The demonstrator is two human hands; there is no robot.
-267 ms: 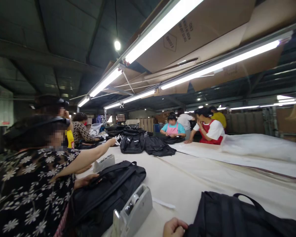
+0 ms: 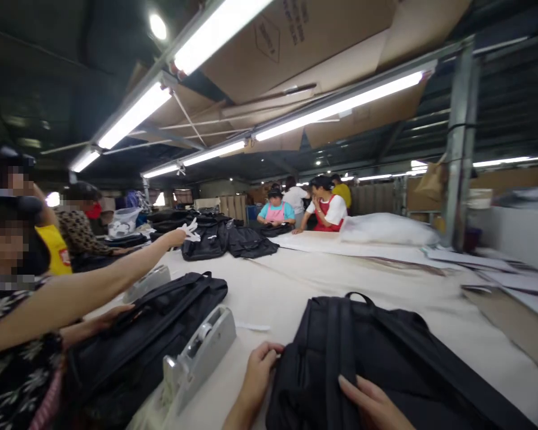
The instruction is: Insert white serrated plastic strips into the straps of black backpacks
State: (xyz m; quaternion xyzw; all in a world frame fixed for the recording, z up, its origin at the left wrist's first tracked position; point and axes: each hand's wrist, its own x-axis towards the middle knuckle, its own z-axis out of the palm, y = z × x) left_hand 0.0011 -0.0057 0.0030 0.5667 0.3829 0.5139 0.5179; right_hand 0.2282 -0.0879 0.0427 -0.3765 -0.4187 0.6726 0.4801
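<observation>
A black backpack [image 2: 385,352] lies on the pale table in front of me, its straps facing up and a small loop at its top. My left hand [image 2: 260,370] is closed on the bag's left edge, thumb and fingers pinched together. Over one strap [image 2: 341,340], the thumb of my right hand [image 2: 376,403] presses down, with its other fingers partly hidden against the bag. Left of my bag stands a grey tape dispenser [image 2: 206,352], and a white paper strip [image 2: 252,326] lies behind it.
At my left, a co-worker in a flowered top [image 2: 9,364] holds another black backpack [image 2: 156,328] and reaches out with white tags [image 2: 192,230]. More black bags [image 2: 251,240] are piled farther back. Cardboard sheets [image 2: 511,322] lie at right, near a metal post [image 2: 459,149].
My view has swung right, so the bags and dispenser appear farther left. My right hand has come into view on the backpack, and more of my left hand shows at its edge.
</observation>
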